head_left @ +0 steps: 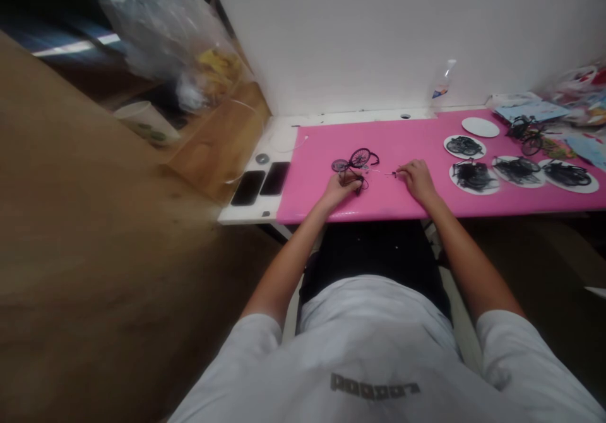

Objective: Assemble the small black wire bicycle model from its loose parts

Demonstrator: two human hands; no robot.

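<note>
**Hands at work on a small wire bicycle model at a pink table**

Fingers did the fine work here. A seated person in a white T-shirt bent over a pink table point(426, 205), the left hand point(341, 189) curled shut around the dark frame end of a miniature bicycle model point(356, 164), whose two spoked wheels lay flat just beyond the knuckles. The right hand point(416, 178) rested on the tabletop a little to the side, thumb and forefinger pinched closed on what looked like a thin metal pin or tool point(386, 173); its tip pointed across toward the left hand and the model. The piece was too small to say exactly what it was.

The model looked light and stiff but delicate: thin wire spokes and slim tubing that would probably bend or snap under a hard squeeze. The frame, where the left hand gripped, seemed the safest place to hold it; the wheels appeared the weakest parts. The pin seemed apt to slip from a loose pinch.

Beyond the right hand, further along the table, stood several white paper plates point(473, 177) heaped with dark parts, one bare plate point(480, 127), and another bicycle model point(528, 136). Past the left hand, off the pink surface, lay two black phones point(261, 183).
</note>
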